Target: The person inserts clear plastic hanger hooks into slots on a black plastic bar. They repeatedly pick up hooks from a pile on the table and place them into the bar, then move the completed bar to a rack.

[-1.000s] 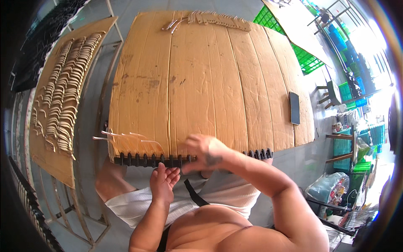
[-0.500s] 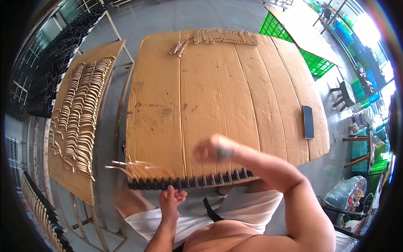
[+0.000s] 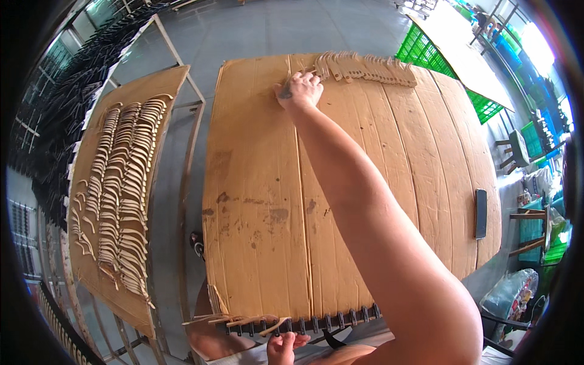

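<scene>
A cardboard-topped table is filling the middle of the view, and clock positions here are running from its centre. The person's right hand is resting at 11 o'clock, its arm stretching across the table from 5 o'clock. Its fingers are curling over the left end of a row of thin, curved, tan strips, which is lying along the far edge at 12 o'clock; the hand is hiding its own fingertips, so I cannot tell whether that grip is grasping a strip. At 7 o'clock, the left hand is staying just beneath a black pronged bar, which is running along the near edge; its fingers are partly bending, and I cannot tell whether its grip is clenched or released. Several loose pale strips are lying across the bar's left part, one slanting just above the left hand. A dark phone is lying near the table's edge at 3 o'clock. At 9 o'clock, a separate side board is carrying columns of similar curved pieces. Green crates are standing beyond the table at 1 o'clock.
</scene>
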A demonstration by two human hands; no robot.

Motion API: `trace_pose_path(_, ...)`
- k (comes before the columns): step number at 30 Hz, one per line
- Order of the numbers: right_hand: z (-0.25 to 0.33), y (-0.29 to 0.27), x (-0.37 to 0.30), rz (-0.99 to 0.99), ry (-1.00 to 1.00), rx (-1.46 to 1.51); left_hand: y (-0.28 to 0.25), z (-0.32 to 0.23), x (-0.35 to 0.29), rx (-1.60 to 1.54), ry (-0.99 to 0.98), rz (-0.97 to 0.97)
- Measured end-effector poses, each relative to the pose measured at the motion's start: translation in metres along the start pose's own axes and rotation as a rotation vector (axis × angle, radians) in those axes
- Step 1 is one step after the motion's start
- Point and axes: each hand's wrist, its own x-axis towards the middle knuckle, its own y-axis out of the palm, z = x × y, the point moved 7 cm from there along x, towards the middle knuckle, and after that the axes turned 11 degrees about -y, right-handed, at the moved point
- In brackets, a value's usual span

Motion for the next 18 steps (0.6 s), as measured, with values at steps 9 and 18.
trace_pose_path(9, -0.035, -0.045, -0.171, -0.116, -0.786, 0.102, -0.006, -0.001, 0.004, 0.153, -0.019, -0.039)
trace_pose_path(18, -0.128, -0.146, -0.349, 0.396, -0.912, 0.381, -0.077, 0.062, 0.039, -0.273, -0.152, -0.095)
